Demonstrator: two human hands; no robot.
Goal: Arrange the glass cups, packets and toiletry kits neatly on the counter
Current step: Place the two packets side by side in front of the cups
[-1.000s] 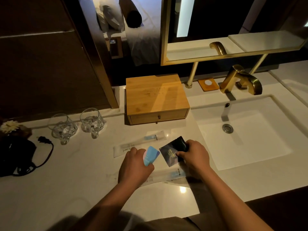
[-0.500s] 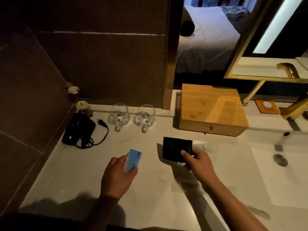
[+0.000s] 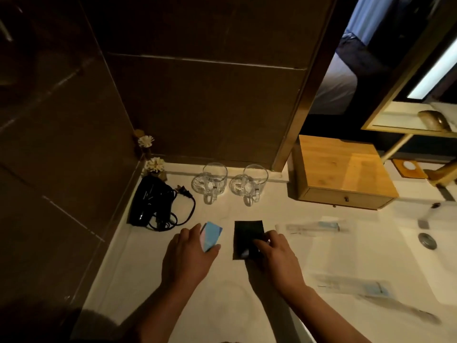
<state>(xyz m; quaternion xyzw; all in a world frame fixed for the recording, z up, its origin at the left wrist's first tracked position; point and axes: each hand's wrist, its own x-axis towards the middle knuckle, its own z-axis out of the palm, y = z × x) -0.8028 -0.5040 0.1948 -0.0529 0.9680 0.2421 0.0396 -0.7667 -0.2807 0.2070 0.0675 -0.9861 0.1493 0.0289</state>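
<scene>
My left hand grips a small light-blue packet just above the white counter. A black packet lies flat on the counter beside it, and my right hand rests its fingers on the packet's right edge. Two glass cups with handles stand side by side by the back wall. One clear toiletry kit lies right of the black packet. Another clear kit lies nearer the front edge.
A black hair dryer with a coiled cord lies at the back left corner beside small white flowers. A wooden drawer box stands at the back right. The sink and its gold tap are at the far right.
Both hands have carried the packets left along the counter, away from the sink. The black packet was raised in my right hand and now lies flat on the counter.
</scene>
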